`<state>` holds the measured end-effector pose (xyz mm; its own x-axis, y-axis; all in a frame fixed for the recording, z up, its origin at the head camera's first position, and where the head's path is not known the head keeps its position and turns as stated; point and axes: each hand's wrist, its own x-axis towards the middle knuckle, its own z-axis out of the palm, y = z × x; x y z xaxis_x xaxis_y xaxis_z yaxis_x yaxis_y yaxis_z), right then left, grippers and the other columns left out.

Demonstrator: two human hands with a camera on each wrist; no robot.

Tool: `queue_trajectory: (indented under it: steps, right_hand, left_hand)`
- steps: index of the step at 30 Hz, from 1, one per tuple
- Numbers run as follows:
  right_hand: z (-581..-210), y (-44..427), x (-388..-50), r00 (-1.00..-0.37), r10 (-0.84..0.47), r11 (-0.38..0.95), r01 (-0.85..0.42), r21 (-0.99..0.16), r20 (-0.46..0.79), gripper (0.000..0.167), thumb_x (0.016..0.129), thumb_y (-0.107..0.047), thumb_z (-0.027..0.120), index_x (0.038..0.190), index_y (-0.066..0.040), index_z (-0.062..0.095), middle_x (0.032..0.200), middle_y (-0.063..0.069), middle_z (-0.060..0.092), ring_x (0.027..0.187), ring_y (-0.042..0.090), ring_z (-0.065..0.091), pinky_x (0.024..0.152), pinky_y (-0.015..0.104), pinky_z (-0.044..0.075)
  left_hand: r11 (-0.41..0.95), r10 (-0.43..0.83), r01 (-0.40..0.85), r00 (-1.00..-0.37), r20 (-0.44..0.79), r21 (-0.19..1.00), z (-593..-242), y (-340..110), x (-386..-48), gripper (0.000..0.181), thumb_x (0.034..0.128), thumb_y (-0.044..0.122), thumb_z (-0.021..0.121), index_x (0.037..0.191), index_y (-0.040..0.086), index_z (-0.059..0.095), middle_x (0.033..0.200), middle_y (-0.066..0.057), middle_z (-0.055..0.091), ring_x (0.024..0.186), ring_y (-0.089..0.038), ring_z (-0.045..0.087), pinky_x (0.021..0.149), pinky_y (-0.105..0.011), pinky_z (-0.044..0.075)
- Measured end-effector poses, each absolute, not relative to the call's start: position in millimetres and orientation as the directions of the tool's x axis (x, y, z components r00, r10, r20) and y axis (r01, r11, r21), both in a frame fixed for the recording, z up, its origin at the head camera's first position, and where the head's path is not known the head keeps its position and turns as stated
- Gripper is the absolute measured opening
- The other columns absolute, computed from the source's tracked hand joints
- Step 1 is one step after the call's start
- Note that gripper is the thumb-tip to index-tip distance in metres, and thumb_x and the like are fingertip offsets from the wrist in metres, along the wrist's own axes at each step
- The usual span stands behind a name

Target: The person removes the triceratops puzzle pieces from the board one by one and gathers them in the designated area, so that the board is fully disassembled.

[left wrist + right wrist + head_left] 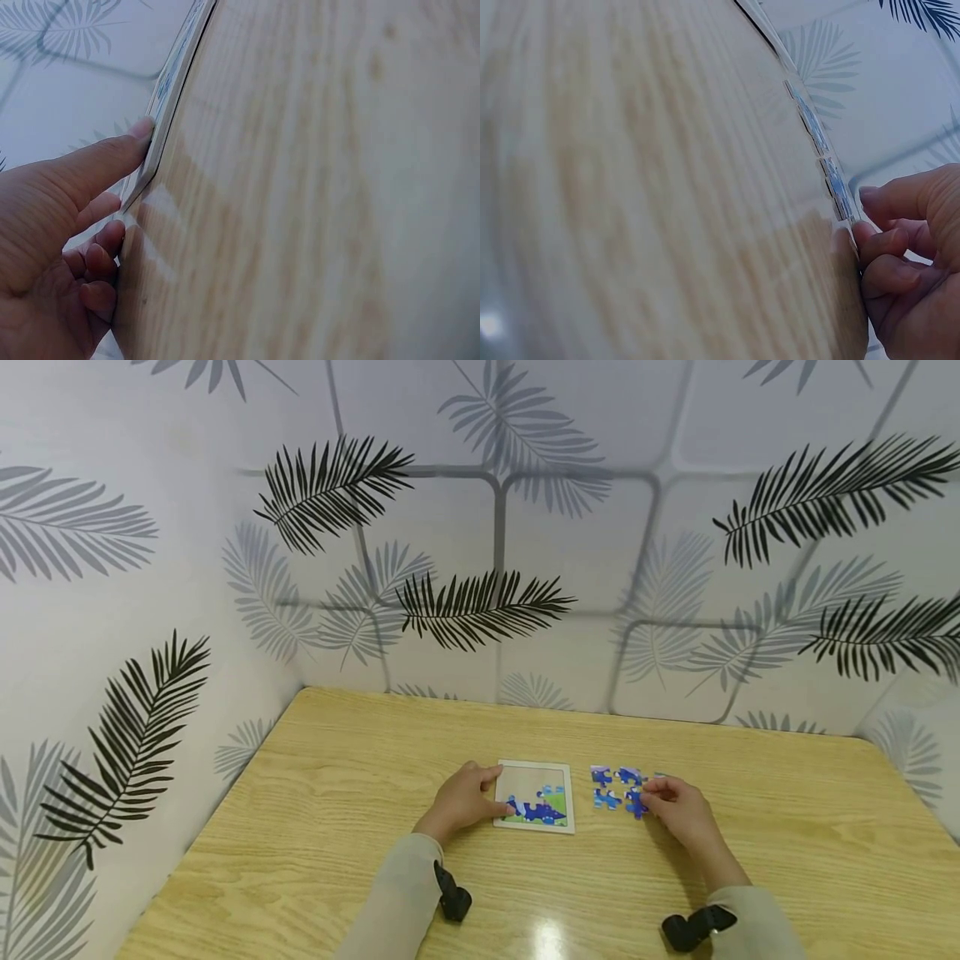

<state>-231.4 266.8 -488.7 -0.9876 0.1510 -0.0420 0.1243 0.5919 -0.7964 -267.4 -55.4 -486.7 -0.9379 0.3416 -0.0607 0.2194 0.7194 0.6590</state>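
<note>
Low in the head view's centre, the left hand (463,797) holds a partly filled puzzle board (528,779) on the bench (345,785), fingers clamped on its left edge. Right of it, the right hand (684,812) touches loose puzzle pieces (606,799), fingers bent; whether they pinch one I cannot tell.

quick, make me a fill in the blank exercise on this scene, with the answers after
1. The left hand touches the puzzle tray on its ____ side.
2. The hand at the loose puzzle pieces is the person's ____ one.
3. Inside the tray, the ____ left corner has no pieces in it, while the lower part is partly filled.
4. The table has a surface with a visible ____ grain.

Missing words: left; right; upper; wood
</note>
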Motion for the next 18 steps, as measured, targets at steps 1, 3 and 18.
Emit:
queue_trajectory:
  steps: [1,3,18]
  right_hand:
    - [-488.9,267.0,-231.3,-0.987,0.156,0.596,0.125,-0.793,-0.039,0.021,0.090,-0.011,0.063,0.102,0.006,0.061,0.094,0.015,0.061,0.078,0.018,0.051,0.062,0.024,0.042]
    - [-489.4,267.4,-231.0,-0.985,0.166,0.600,0.133,-0.789,-0.040,0.022,0.090,-0.012,0.063,0.102,0.006,0.061,0.094,0.014,0.061,0.079,0.018,0.050,0.062,0.024,0.042]
    - [-489.3,266.9,-230.4,-0.986,0.158,0.585,0.141,-0.799,-0.059,0.021,0.091,-0.011,0.061,0.104,0.006,0.061,0.095,0.014,0.061,0.078,0.015,0.052,0.062,0.023,0.043]
  left_hand:
    - [0.720,0.342,0.220,-0.938,-0.060,0.658,-486.8,-55.3,-267.7,0.075,0.0752,0.035,0.079,0.140,0.013,0.048,0.079,-0.001,0.035,0.068,-0.015,0.033,0.062,-0.029,0.027]
    - [0.720,0.344,0.224,-0.937,-0.058,0.657,-486.8,-55.0,-268.0,0.075,0.0752,0.035,0.080,0.140,0.013,0.048,0.079,-0.001,0.035,0.068,-0.015,0.033,0.062,-0.029,0.027]
    - [0.720,0.343,0.219,-0.937,-0.064,0.659,-486.4,-55.0,-267.4,0.075,0.0760,0.034,0.079,0.140,0.012,0.047,0.080,-0.002,0.036,0.069,-0.015,0.034,0.063,-0.029,0.027]
